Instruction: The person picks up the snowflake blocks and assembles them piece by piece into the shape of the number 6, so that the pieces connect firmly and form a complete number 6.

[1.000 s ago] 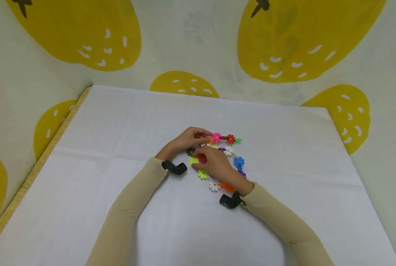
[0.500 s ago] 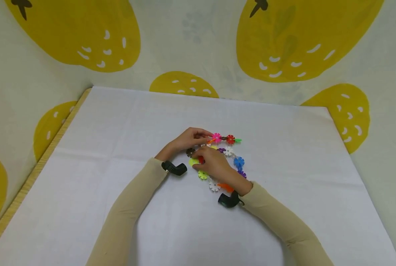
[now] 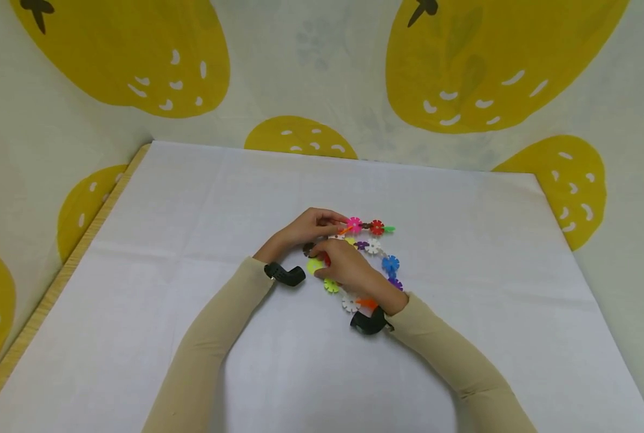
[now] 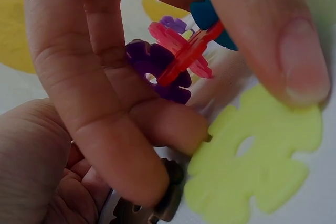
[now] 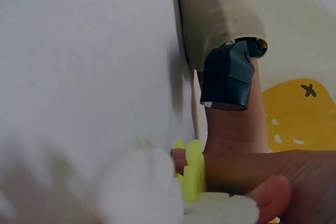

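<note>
A chain of linked plastic snowflake discs curves around my right hand (image 3: 349, 263) on the white cloth. That hand's index finger touches a dark brown disc (image 4: 139, 211); its thumb presses a yellow disc (image 4: 252, 156) beside it, as the left wrist view shows closely. My left hand (image 3: 309, 225) is just behind, its fingertips pinching the chain by an orange disc (image 3: 346, 230) and a pink disc (image 3: 355, 225). The exact grip there is partly hidden. Red (image 4: 189, 56) and purple (image 4: 152, 77) discs hang linked behind the right fingers.
From the pink disc a row runs right to a red disc (image 3: 376, 227) and a green disc (image 3: 389, 229). Blue (image 3: 391, 263), white (image 3: 350, 302) and orange (image 3: 366, 304) discs lie around the right wrist. A patterned curtain (image 3: 311, 72) borders the table (image 3: 138, 204).
My right hand and wrist shift slightly to the left and tilt a little, fingers staying on the brown and yellow discs. The left hand barely moves.
</note>
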`<state>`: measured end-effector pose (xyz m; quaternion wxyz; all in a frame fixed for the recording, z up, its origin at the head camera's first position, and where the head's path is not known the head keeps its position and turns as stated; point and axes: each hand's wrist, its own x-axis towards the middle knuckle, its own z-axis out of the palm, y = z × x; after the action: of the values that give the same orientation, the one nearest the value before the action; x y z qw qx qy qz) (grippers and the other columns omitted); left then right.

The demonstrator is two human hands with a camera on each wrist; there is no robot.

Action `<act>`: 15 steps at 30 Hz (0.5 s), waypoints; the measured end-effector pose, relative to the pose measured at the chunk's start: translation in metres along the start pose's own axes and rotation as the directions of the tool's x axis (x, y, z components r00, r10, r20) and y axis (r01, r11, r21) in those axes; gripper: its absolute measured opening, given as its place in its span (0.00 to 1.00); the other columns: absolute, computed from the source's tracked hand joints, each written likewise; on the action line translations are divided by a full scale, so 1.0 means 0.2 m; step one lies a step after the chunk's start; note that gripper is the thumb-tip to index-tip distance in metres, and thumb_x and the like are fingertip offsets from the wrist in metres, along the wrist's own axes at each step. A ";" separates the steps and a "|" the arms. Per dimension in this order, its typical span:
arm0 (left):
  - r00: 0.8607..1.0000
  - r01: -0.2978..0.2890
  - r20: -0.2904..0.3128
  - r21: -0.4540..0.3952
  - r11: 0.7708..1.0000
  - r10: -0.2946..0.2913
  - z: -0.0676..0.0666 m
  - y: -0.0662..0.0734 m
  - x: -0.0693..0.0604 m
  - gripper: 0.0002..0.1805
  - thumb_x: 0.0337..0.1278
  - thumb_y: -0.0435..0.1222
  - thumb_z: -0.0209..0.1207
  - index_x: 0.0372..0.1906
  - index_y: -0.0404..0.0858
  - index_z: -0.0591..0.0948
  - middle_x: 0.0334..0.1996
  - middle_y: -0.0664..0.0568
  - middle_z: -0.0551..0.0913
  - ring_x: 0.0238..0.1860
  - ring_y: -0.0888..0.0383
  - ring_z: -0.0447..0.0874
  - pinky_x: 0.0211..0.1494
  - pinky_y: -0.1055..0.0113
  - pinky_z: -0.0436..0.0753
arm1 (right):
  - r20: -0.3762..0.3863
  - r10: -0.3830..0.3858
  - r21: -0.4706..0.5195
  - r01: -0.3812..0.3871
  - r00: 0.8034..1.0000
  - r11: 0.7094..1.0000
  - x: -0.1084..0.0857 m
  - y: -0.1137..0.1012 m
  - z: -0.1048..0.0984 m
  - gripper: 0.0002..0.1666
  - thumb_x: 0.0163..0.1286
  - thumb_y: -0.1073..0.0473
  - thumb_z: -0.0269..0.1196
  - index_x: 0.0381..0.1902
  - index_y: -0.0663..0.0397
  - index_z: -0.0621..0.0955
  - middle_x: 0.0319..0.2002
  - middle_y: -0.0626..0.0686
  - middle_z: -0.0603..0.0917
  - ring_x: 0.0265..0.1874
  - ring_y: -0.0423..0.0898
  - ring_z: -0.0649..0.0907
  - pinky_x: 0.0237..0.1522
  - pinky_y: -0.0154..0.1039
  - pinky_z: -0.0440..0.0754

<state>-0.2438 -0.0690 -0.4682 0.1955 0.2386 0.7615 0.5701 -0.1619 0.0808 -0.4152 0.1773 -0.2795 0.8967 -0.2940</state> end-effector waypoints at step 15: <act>1.000 0.018 -0.023 0.018 1.000 -0.018 0.00 0.01 0.00 0.17 0.67 0.33 0.58 0.56 0.31 0.81 0.45 0.42 0.86 0.34 0.63 0.81 0.41 0.72 0.78 | -0.010 0.003 0.137 -0.002 1.000 0.991 -0.01 0.03 0.00 0.12 0.59 0.64 0.71 0.41 0.55 0.81 0.40 0.50 0.82 0.38 0.47 0.79 0.43 0.39 0.78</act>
<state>-0.2427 -0.0690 -0.4657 0.1897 0.2270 0.7709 0.5641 -0.1635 0.0867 -0.4188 0.1917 -0.2639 0.8756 -0.3562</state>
